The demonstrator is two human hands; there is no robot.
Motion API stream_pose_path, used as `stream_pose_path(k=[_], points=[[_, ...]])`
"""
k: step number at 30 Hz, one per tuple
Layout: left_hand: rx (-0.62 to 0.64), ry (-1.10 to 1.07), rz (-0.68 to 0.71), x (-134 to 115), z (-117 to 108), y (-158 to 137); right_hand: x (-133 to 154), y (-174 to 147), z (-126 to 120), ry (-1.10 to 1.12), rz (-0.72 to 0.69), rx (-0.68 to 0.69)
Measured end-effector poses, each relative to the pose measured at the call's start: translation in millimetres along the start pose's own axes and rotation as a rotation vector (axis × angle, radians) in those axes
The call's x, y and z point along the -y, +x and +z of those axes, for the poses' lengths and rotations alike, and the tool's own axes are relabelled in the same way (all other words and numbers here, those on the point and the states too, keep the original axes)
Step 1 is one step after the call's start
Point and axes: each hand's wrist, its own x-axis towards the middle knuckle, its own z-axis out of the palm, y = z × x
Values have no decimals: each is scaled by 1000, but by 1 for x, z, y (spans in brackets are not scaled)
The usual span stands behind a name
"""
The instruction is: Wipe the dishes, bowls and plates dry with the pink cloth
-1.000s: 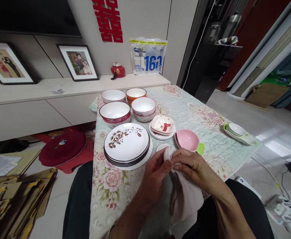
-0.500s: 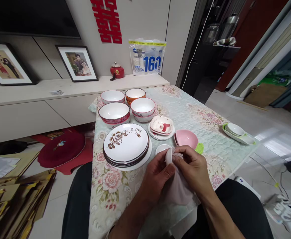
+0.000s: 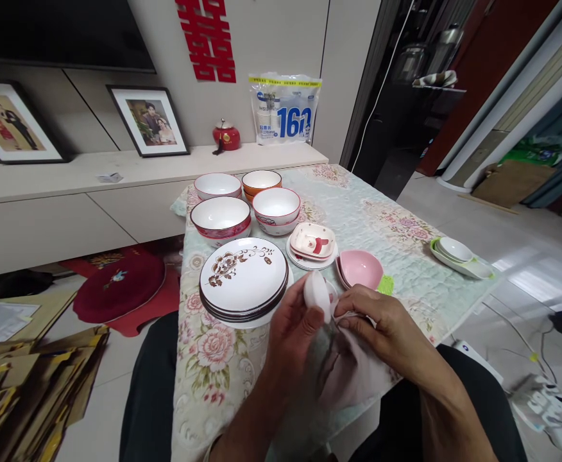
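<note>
My left hand [image 3: 293,324] grips a small white dish [image 3: 316,294], tilted up on edge above the near part of the table. Beside it my right hand [image 3: 382,324] pinches a pale pinkish cloth [image 3: 355,372], which hangs down below both hands and is partly smeared by motion. Just beyond the fingers sit pink bowls [image 3: 360,269] and a bright green piece [image 3: 385,285]. A further white dish behind my hands is mostly hidden. To the left is a stack of white plates [image 3: 242,274] with brown flowers.
Stacked bowls [image 3: 221,215] stand at the table's far left, near square bear-patterned dishes [image 3: 313,240]. Small bowls on a green-edged dish [image 3: 454,250] lie by the right edge. A red stool [image 3: 120,289] and folded cardboard [image 3: 35,385] are left of the table.
The white dish has turned to show more of its face and shifted slightly left with my left hand. My right hand has drawn away rightward with the cloth.
</note>
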Motion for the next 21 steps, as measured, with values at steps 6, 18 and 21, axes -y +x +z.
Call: stream_pose_path(k=[6, 18, 21], points=[[-119, -143, 15, -3, 1, 7, -10, -4, 14, -356, 102, -254], [-136, -259, -181, -5, 3, 6, 1, -7, 17, -409, 101, -201], [-133, -286, -197, -2, 3, 7, 12, -5, 13, -316, -53, -336]])
